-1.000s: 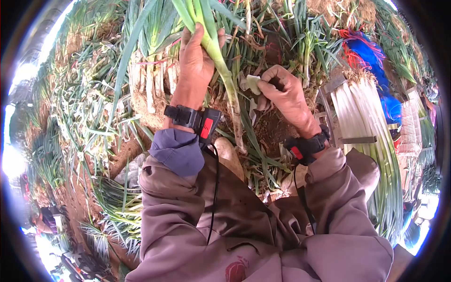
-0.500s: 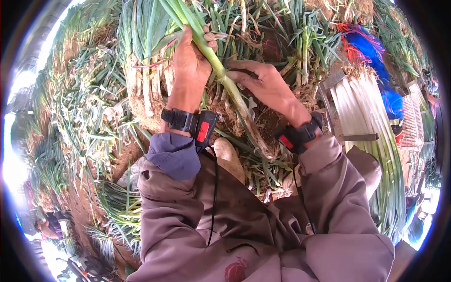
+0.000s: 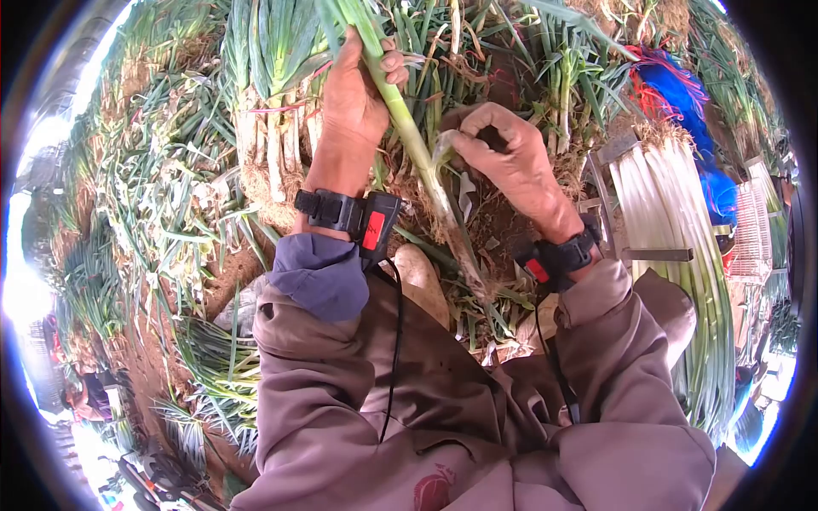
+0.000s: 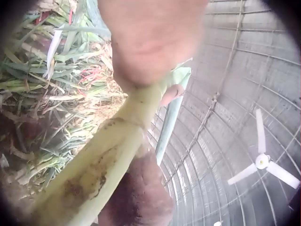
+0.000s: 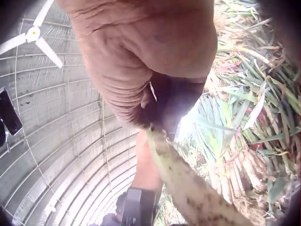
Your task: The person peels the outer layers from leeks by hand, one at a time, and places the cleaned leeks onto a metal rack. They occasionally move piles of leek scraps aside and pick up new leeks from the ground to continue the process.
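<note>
My left hand (image 3: 351, 111) grips a long green onion (image 3: 411, 136) just below its leaves, and the stalk slants down to the right with its dirty root end low. In the left wrist view, brown soil marks the pale stalk (image 4: 106, 160). Beside the middle of the stalk, my right hand (image 3: 511, 157) pinches a thin strip of outer skin (image 3: 444, 146) between thumb and bent finger. That strip pulls away from the stalk's side. The right wrist view has the soiled stalk (image 5: 193, 188) running below the hand; the fingertips are partly in shadow there.
Tied green onion bundles (image 3: 271, 145) stand behind the hands. Loose leaves and peelings (image 3: 170, 196) cover the ground at left. To the right, clean white onions (image 3: 669, 213) lie on a metal rack (image 3: 656, 254), with blue and red twine (image 3: 682, 94) behind.
My right hand went from holding a loose piece of skin to the stalk, then moved slightly right, drawing a skin strip outward. The stalk's lower end swung right while my left hand kept its grip.
</note>
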The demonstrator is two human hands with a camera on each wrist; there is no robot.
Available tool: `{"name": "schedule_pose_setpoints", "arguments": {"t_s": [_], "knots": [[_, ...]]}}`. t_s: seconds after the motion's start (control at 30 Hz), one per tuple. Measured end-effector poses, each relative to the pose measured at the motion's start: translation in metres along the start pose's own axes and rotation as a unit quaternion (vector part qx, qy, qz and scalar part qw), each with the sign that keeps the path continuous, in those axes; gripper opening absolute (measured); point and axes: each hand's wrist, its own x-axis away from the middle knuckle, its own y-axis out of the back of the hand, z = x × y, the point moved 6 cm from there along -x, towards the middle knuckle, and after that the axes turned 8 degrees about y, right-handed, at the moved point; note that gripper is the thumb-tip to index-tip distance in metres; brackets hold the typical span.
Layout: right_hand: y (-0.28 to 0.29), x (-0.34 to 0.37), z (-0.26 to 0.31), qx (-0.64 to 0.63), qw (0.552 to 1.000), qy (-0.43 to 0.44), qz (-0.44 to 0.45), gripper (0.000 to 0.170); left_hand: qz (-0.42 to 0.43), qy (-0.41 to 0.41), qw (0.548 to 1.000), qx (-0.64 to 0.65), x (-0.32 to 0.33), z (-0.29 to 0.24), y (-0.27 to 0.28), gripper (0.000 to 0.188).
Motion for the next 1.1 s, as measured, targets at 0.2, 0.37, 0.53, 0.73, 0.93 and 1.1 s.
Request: {"name": "schedule_pose_setpoints", "arguments": {"t_s": [0.2, 0.37, 0.53, 0.73, 0.93, 1.1], "knots": [[0.027, 0.034, -0.010, -0.104, 0.978, -0.177, -0.021, 0.014, -0.075, -0.034, 0.996, -0.037, 0.006, -0.022, 0.011, 0.033], [0.059, 0.118, -0.084, 0.076, 0.948, -0.283, 0.129, 0.015, -0.118, -0.077, 0.987, -0.080, 0.004, -0.046, 0.035, 0.032], [0.056, 0.263, -0.187, 0.235, 0.871, -0.310, 0.300, 0.022, -0.283, -0.104, 0.945, -0.125, 0.023, -0.035, 0.023, 0.022], [0.047, 0.197, -0.158, 0.335, 0.880, -0.196, 0.274, 0.033, -0.160, -0.127, 0.973, -0.108, 0.010, -0.030, 0.029, 0.026], [0.016, 0.032, -0.040, 0.231, 0.972, -0.028, -0.018, 0.034, -0.143, -0.121, 0.974, -0.129, 0.015, -0.008, 0.003, 0.032], [-0.019, -0.018, -0.018, 0.243, 0.969, 0.040, -0.024, 0.025, -0.107, -0.092, 0.984, -0.110, 0.011, 0.006, 0.005, 0.044]]}}
